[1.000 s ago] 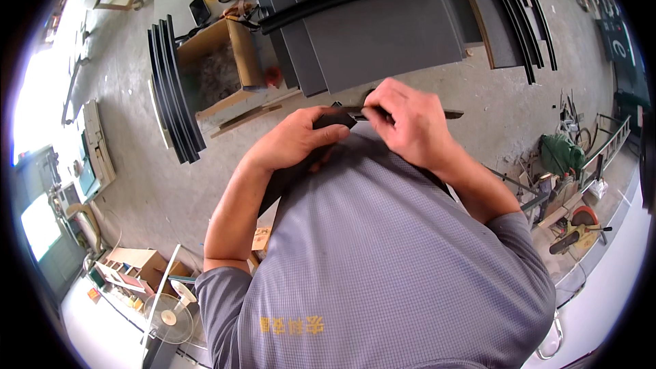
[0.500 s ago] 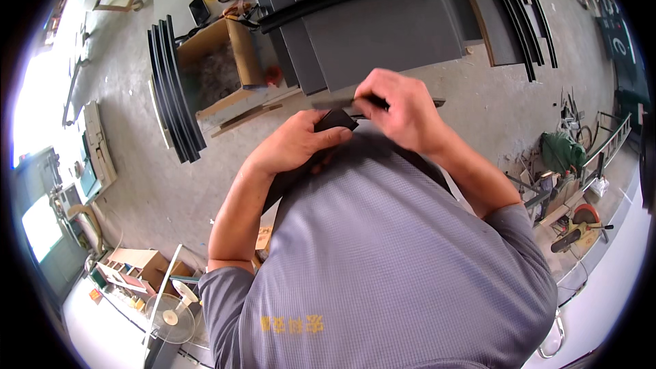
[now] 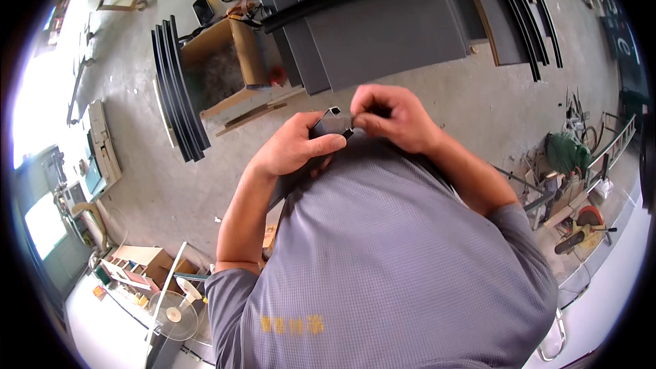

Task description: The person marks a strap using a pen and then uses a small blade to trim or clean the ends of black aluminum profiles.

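"One dark profile (image 3: pixel 333 125), held close to the grey shirt (image 3: pixel 389 232): why?"

"The left hand (image 3: pixel 290 147) wraps it near its end, probably for steadiness. The right hand (image 3: pixel 396 119) curls at that end; whether it pinches anything, I cannot tell."

"And those black strips (image 3: pixel 179 89)?"

"Side by side, next to the open box (image 3: pixel 247 55), perhaps kept together."
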`<action>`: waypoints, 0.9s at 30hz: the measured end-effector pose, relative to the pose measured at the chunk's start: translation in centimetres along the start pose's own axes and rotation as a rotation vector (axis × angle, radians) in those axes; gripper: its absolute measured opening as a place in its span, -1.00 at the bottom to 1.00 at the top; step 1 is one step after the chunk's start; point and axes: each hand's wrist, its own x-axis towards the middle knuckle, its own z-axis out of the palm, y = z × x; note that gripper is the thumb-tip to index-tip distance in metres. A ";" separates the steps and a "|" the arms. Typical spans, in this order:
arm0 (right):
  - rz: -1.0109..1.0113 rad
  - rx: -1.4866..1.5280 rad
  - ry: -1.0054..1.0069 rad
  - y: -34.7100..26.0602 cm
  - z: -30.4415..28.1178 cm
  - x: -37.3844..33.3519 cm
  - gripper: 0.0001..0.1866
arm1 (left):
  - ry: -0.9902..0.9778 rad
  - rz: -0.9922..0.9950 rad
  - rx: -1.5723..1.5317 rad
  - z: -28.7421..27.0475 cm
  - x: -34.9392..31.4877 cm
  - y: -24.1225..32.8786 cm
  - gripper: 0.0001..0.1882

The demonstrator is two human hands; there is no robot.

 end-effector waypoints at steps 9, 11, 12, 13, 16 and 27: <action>-0.059 -0.209 0.149 0.8 -0.6 1.6 -0.95 | -0.040 0.053 -0.012 -0.5 0.3 -0.1 -0.72; -0.087 -0.136 0.124 0.6 -1.0 1.2 -0.94 | -0.076 0.098 -0.070 -0.5 0.1 -0.3 -0.72; -0.101 -0.099 0.112 0.5 -1.0 1.1 -0.93 | -0.043 0.082 -0.045 -0.4 0.0 0.0 -0.72; -0.274 -0.092 0.014 0.2 -0.4 0.9 -0.93 | -0.013 0.062 -0.023 -0.1 -0.2 0.2 -0.71; -0.057 -0.216 0.090 -0.3 -0.3 1.7 -0.92 | -0.029 0.054 -0.014 -0.1 -0.4 0.0 -0.70; -0.033 -0.240 0.267 -1.0 -0.9 1.3 -0.89 | 0.400 0.102 0.407 2.3 -1.5 2.5 -0.60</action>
